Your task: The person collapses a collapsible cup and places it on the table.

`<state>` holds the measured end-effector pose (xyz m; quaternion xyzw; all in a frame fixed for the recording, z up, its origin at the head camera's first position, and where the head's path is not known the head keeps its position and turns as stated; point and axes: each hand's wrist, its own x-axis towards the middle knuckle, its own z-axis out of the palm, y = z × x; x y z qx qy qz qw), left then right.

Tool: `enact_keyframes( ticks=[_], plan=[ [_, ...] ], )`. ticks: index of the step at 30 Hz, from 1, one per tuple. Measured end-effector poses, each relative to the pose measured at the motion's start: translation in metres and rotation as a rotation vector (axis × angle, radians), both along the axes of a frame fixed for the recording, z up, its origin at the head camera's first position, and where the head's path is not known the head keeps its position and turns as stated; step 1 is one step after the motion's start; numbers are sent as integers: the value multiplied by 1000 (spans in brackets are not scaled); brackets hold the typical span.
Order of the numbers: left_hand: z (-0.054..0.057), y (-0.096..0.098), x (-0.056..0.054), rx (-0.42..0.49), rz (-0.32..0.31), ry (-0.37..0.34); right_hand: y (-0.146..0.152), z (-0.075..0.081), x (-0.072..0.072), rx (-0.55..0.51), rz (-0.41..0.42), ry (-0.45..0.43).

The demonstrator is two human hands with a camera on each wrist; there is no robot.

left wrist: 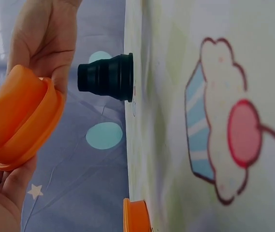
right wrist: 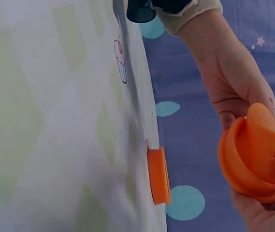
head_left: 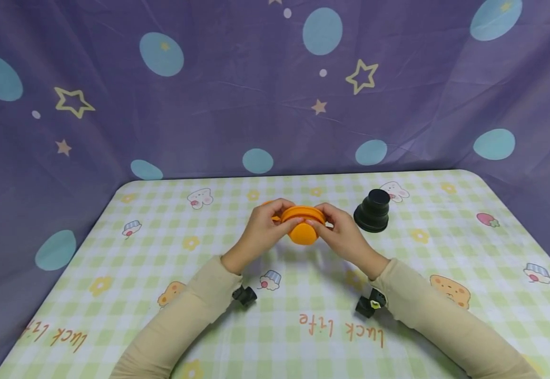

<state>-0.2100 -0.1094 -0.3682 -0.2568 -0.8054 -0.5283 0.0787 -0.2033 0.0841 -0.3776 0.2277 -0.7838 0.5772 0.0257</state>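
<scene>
Both hands hold an orange collapsible cup (head_left: pixel 303 231) just above the table, one at each side. My left hand (head_left: pixel 265 223) grips its left side, thumb on the near face and fingers behind. Opposite it, my right hand (head_left: pixel 340 231) grips the right side the same way. In the left wrist view the orange cup (left wrist: pixel 23 121) has a thick ringed rim and a wall bent out of round. The right wrist view shows the cup's hollow (right wrist: pixel 253 150) with a thumb pressed on the wall. Some fingers are hidden behind the cup.
A black stepped cup (head_left: pixel 373 210) stands wide end down to the right of the hands. A low round orange piece (right wrist: pixel 157 176) lies on the table, mostly hidden behind the left hand in the head view. A checked cloth (head_left: pixel 227 337) covers the table; a purple curtain (head_left: pixel 218 121) hangs behind.
</scene>
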Motion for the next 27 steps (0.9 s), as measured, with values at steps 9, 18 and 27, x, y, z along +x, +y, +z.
enact_keyframes(
  ticks=[9,18,27],
  plan=[
    [-3,3,-4,29,45,25,-1,-3,-1,43,-58,73],
    [-5,6,-4,37,92,24,-3,-1,0,50,-108,127],
    [3,1,-2,166,-128,-199,-2,2,3,-72,-111,30]
  ],
)
